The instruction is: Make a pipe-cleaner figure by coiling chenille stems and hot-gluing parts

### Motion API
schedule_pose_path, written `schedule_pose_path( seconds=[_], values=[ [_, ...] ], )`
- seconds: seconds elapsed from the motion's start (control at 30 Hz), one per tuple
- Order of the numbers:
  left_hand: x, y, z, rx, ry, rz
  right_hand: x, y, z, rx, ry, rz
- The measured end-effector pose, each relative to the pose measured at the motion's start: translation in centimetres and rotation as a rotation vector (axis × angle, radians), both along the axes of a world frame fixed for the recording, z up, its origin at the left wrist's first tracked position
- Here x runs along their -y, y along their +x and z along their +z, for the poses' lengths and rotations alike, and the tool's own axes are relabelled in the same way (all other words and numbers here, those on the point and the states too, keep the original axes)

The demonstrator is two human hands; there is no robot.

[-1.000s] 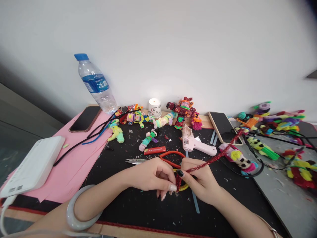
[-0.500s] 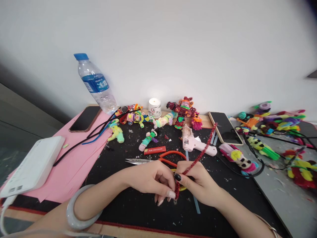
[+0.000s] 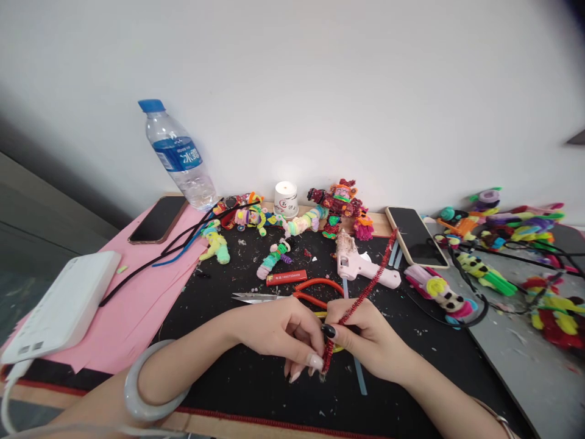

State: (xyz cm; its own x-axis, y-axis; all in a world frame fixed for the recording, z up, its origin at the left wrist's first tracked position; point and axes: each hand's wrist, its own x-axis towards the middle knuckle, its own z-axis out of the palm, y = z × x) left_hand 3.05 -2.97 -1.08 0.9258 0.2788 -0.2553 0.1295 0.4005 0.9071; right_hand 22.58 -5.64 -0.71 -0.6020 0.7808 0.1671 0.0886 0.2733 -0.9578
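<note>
A red tinsel pipe cleaner (image 3: 371, 281) slants up to the right from between my hands. My right hand (image 3: 365, 341) pinches it between thumb and fingers. Its lower end is gripped by the fingertips of my left hand (image 3: 286, 335), which is closed with the thumb pressed against it. Just beyond the hands lie scissors (image 3: 315, 285) with red handles, blades pointing left. A bit of something yellow shows behind my right hand, mostly hidden. The pink glue gun (image 3: 365, 265) rests past the right hand, and a clear glue stick (image 3: 360, 376) lies under that hand.
Pipe-cleaner figures (image 3: 340, 201) line the wall, with more at right (image 3: 441, 292). A red box cutter or lighter-like strip (image 3: 286, 278), a paper cup (image 3: 286, 199), two phones (image 3: 417, 235), a leaning bottle (image 3: 180, 161), pink paper (image 3: 137, 292) and a white power bank (image 3: 64, 308) surround the black mat (image 3: 256, 390).
Hardly anything differs. The pipe cleaner's upper end has shifted very slightly left and down, while both hands keep their hold.
</note>
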Motion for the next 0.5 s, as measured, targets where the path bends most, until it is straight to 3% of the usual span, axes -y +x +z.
schedule_pose_path(
  seconds=[0.5],
  values=[
    [-0.23,-0.28,0.22,0.045,-0.089,-0.019,0.14,0.17,-0.22,-0.115,-0.169,0.041]
  ],
)
